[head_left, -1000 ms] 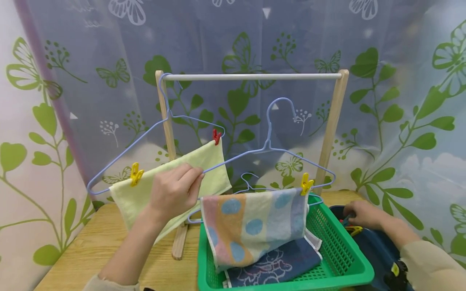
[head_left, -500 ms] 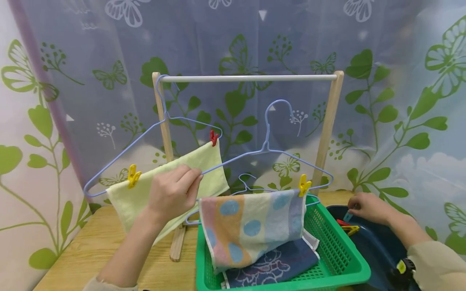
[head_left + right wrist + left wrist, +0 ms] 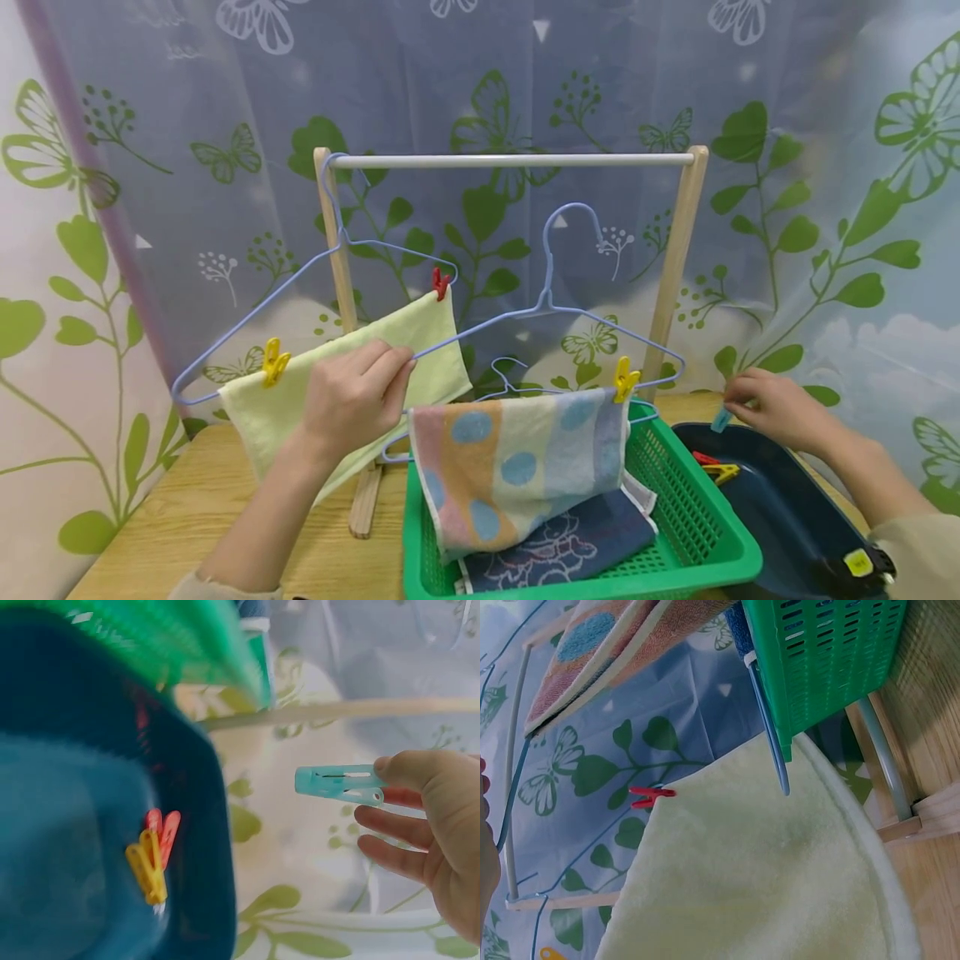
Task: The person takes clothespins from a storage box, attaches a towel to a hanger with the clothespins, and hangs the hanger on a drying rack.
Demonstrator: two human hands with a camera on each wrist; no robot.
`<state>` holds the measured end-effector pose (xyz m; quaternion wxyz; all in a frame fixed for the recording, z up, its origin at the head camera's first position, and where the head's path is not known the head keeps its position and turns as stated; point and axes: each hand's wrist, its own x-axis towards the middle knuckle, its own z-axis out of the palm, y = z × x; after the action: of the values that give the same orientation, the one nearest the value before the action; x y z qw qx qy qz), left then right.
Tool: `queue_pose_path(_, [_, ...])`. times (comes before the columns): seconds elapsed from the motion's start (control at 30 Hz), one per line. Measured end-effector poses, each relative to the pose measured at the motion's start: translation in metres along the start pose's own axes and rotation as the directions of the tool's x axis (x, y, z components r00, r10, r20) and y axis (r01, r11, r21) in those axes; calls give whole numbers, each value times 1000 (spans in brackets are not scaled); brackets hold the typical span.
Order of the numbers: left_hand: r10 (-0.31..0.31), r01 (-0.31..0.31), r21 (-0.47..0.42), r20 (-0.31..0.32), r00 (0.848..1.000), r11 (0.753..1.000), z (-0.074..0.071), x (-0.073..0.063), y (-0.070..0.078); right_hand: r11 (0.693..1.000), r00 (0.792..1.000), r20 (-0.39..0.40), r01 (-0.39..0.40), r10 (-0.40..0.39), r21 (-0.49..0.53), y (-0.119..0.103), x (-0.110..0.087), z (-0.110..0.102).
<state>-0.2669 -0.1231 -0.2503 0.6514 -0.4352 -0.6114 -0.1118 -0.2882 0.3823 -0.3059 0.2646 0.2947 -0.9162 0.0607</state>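
Observation:
My left hand [image 3: 360,387] grips the left arm of a blue hanger [image 3: 547,308] and holds it up over the green basket [image 3: 697,575]. From its lower bar hangs a striped towel [image 3: 517,467] with blue dots, fixed at the right end by a yellow clothespin [image 3: 626,380]. My right hand [image 3: 780,408] pinches a light-blue clothespin [image 3: 337,782] by its handle end, above the far edge of the dark blue tub [image 3: 780,500]. Inside that tub lie a red clothespin [image 3: 171,836] and a yellow clothespin [image 3: 145,866].
A yellow-green cloth [image 3: 435,358] hangs from another hanger on the rack's rod [image 3: 510,162], held by a red clothespin [image 3: 441,284] and a yellow clothespin [image 3: 274,362]. A navy cloth [image 3: 562,542] lies in the basket. Behind it shows a further hanger [image 3: 510,379].
My right hand has risen out of the tub with the light-blue clothespin and moved slightly right. My left hand keeps its grip on the hanger, almost unmoved.

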Motion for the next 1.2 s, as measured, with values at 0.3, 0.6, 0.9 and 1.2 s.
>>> queue_pose_path(0.3, [1,-1,-1,-1,1000,1000,1,0,1,996,997,-68,41,-36,77,-24,4,-11])
queue_pose_path(0.6, [4,-4,-12,7,1000,1000,2,0,2,987,966,-220,151,-138,45,-36,8,-12])
queue_pose_path(0.9, [1,-1,-12,11,1000,1000,2,0,2,970,901,-385,237,-198,56,-49,14,-14])
queue_pose_path(1.2, [-5,6,-7,9,1000,1000,1,-2,1,939,844,-435,345,-314,-9,-79,25,-26])
